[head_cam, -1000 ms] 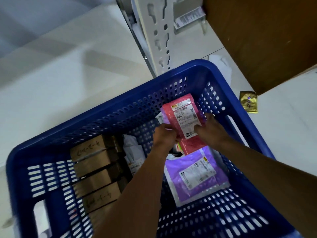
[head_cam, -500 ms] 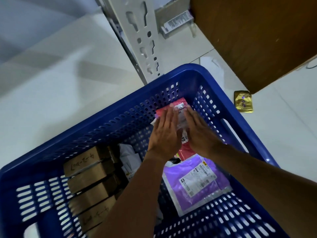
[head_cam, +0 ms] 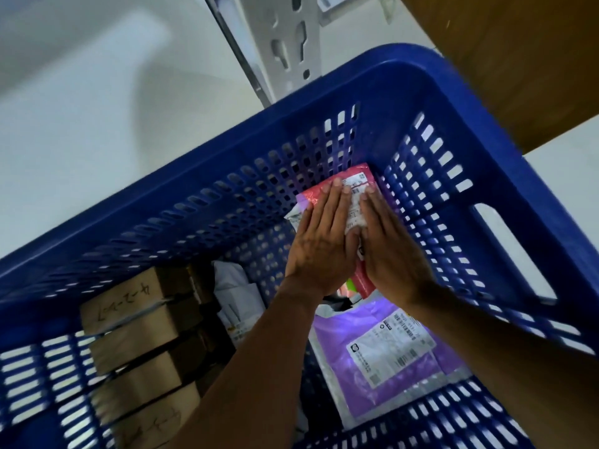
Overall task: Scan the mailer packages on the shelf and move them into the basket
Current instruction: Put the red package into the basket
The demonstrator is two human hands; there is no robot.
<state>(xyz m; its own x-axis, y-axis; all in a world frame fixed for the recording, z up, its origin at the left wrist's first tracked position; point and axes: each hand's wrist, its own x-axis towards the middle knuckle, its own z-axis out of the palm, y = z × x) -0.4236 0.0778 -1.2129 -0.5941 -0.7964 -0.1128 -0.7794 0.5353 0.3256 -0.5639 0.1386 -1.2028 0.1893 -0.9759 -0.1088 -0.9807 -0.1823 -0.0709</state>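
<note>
Step in hand, judged from the layout: seating a mailer in the large blue perforated plastic basket [head_cam: 194, 202].

**Layout, left to right**
- Near left of the basket: a row of brown cardboard boxes [head_cam: 136, 338] with handwritten marks.
- Centre: crumpled white plastic packets [head_cam: 236, 286].
- Far right corner: the red plastic mailer with a white shipping label [head_cam: 316, 194]. It leans against the far perforated wall and rests on other parcels.
- Near right: a flat purple plastic mailer [head_cam: 337, 335], label up.
- Beyond the far rim: a white slotted metal shelf upright [head_cam: 291, 37], with a brown board [head_cam: 518, 59] to its right.

**Procedure**
1. Press evenly with both palms so that the red mailer settles flat into the corner and does not spring back up.
2. Leave the label facing up and unfolded.
3. Release only when the mailer lies stable. The soft film is likely to slide on the parcels beneath.
4. Lift both hands straight up, clear of the right wall and its handle slot.

**Fingers**
- The left hand [head_cam: 321, 244] lies palm down on the left half of the red mailer. Its fingers [head_cam: 334, 202] are straight and close together. They press on the film and grasp nothing.
- The right hand [head_cam: 392, 251] lies palm down just beside it, on the right half and the label. Its fingers [head_cam: 376, 209] are also straight and together, with the tips near the mailer's far edge.
- Neither thumb can be seen to curl under the mailer.
</note>
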